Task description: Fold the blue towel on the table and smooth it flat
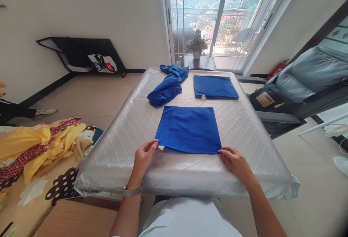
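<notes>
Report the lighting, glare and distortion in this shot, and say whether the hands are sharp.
Head view: window bright, washed nearly white at the top; head view: pale sheen on the silver tablecloth; head view: wide-angle stretch, armchair slanting near the right edge; head view: left hand, right hand and front cloth fairly sharp, no obvious motion blur.

A white-tagged blue cloth (189, 129) lies flat.

The right edge crops the armchair (318, 72) (grey); the tag (161, 147) on the near blue cloth (189, 130) is unreadably small.
</notes>
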`<state>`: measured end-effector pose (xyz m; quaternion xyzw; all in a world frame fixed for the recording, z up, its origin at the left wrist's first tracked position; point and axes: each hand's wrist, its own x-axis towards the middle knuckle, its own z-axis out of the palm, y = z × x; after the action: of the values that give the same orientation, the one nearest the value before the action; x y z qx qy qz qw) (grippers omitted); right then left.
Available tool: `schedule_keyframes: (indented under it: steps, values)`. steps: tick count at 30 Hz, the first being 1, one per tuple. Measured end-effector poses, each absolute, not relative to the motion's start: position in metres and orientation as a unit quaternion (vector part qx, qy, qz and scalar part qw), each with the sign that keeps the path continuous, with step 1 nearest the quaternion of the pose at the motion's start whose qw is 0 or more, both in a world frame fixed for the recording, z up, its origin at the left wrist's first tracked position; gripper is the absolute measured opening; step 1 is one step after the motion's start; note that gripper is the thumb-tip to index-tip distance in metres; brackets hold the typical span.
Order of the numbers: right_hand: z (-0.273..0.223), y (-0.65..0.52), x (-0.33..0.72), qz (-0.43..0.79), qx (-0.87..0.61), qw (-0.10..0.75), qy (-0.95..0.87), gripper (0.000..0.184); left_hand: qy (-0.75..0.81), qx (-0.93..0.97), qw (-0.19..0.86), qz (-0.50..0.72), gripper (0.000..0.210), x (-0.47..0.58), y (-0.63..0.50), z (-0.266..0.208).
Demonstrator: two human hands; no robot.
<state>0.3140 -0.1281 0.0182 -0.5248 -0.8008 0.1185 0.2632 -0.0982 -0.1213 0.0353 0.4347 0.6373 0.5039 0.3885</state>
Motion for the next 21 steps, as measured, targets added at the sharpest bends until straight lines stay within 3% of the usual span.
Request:
schedule_keyframes:
  steps: [8,21]
  values:
    - [0.016,-0.119,0.312,0.111,-0.499,0.263,-0.818,0.029,0.592,0.414,0.410,0.557,0.040,-0.098,-0.120,0.038]
    - [0.013,-0.121,0.312,0.117,-0.486,0.277,-0.821,0.029,0.609,0.454,0.353,0.547,0.050,-0.100,-0.114,0.025]
